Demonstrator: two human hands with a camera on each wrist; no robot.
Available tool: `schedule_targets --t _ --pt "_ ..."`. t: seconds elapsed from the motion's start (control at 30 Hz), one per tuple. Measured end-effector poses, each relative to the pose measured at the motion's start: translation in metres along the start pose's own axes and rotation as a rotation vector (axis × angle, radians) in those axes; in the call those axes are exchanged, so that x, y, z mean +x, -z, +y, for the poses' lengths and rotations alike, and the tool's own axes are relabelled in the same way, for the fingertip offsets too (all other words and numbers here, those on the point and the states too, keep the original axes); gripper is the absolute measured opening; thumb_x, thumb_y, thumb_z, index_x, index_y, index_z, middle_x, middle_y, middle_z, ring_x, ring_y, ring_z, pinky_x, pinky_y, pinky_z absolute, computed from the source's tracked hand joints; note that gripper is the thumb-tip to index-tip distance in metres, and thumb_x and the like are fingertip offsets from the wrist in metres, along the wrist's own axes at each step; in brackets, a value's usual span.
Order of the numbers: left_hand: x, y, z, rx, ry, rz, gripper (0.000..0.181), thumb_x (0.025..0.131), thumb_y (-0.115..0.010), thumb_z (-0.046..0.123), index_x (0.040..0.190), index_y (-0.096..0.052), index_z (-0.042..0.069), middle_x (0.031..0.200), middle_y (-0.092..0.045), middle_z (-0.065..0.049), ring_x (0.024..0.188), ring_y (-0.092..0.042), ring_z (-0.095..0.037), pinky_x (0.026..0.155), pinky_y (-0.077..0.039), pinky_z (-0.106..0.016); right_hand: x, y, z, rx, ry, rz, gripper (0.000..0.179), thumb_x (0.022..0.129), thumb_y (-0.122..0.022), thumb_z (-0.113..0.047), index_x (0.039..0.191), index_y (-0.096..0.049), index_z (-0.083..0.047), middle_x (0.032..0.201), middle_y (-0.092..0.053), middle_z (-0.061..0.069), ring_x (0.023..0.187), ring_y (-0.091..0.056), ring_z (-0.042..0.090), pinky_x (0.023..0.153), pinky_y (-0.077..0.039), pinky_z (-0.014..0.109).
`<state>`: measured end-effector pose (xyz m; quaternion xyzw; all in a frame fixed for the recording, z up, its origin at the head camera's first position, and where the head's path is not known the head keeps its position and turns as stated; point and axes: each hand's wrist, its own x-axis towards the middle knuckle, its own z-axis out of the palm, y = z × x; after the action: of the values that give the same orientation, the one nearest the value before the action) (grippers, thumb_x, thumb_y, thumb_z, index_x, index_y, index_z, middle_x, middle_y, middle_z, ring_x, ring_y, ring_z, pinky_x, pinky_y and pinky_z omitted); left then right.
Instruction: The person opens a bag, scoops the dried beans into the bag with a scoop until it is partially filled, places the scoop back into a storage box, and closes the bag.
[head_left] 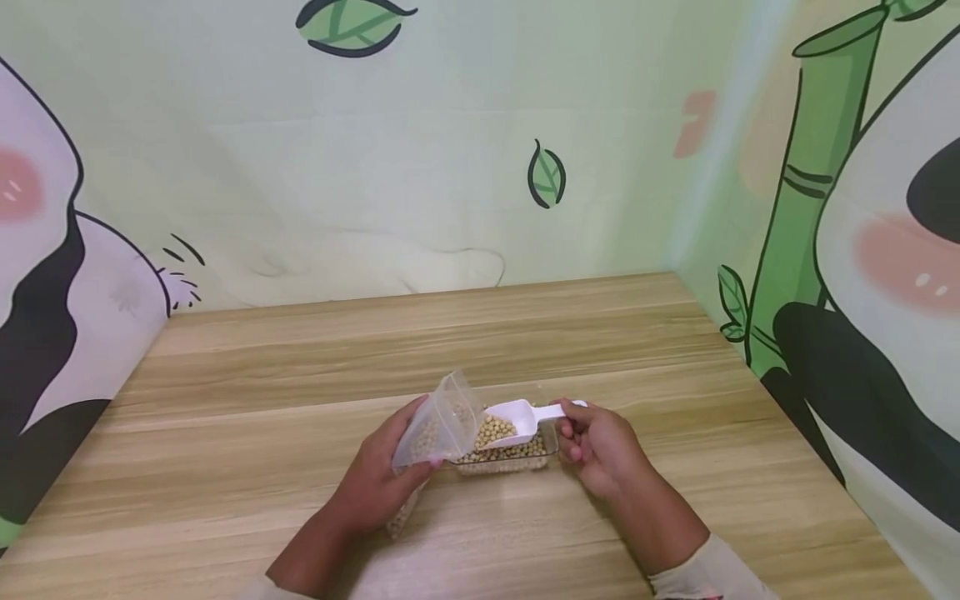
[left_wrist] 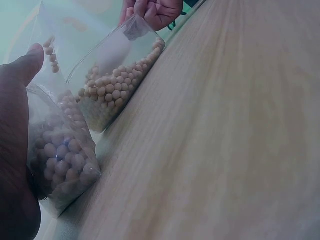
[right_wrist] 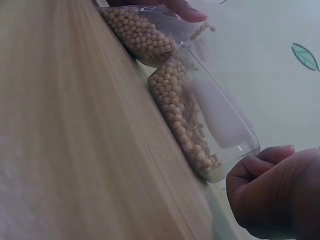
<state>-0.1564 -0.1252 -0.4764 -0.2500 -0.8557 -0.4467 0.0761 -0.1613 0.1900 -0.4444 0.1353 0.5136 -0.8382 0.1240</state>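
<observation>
White plastic makes the scoop (head_left: 525, 425) look light and stiff to me. My right hand (head_left: 603, 450) pinches its handle, the best spot, over beans (head_left: 525, 450) in the clear box (head_left: 504, 468). My left hand (head_left: 378, 479) grips the bag (head_left: 450, 421), likely soft, slippery and saggy. Below is a wooden table (head_left: 600, 342); behind, a pale wall (head_left: 450, 167) with painted leaves (head_left: 547, 175).

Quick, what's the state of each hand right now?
Left hand: closed, holding the clear bag.
Right hand: closed, holding the white scoop.
</observation>
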Motion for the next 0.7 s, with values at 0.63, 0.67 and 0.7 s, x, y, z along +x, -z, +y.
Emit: schedule_targets --t 0.63,0.67,0.7 --pt "-0.0008 -0.0001 -0.0018 0.021 -0.023 0.012 0.078 0.097 -0.080 0.019 0.165 -0.044 0.009 0.145 -0.068 -0.015 0.109 -0.066 -0.016 0.095 -0.057 -0.037 -0.0030 -0.0030 -0.0036 0.212 0.176 0.031 0.030 0.117 -0.042 -0.015 0.100 -0.066 -0.012 0.065 -0.049 -0.009 0.049 -0.037 0.005 0.051 -0.030 0.018" --pt "-0.0009 0.0000 -0.0015 0.021 -0.019 0.011 0.078 0.097 -0.080 0.019 0.165 -0.044 0.008 0.146 -0.068 -0.015 0.110 -0.066 -0.016 0.096 -0.057 -0.037 -0.0039 -0.0033 -0.0042 0.218 0.193 0.024 0.031 0.117 -0.041 -0.016 0.100 -0.066 -0.013 0.065 -0.050 -0.009 0.049 -0.038 0.005 0.051 -0.031 0.018" --pt "-0.0010 0.0000 -0.0014 0.024 -0.016 0.010 0.078 0.098 -0.080 0.019 0.165 -0.043 0.009 0.146 -0.068 -0.015 0.110 -0.066 -0.017 0.096 -0.056 -0.037 -0.0048 -0.0035 -0.0049 0.223 0.209 0.013 0.031 0.118 -0.041 -0.016 0.101 -0.066 -0.013 0.064 -0.050 -0.009 0.049 -0.038 0.005 0.052 -0.031 0.018"
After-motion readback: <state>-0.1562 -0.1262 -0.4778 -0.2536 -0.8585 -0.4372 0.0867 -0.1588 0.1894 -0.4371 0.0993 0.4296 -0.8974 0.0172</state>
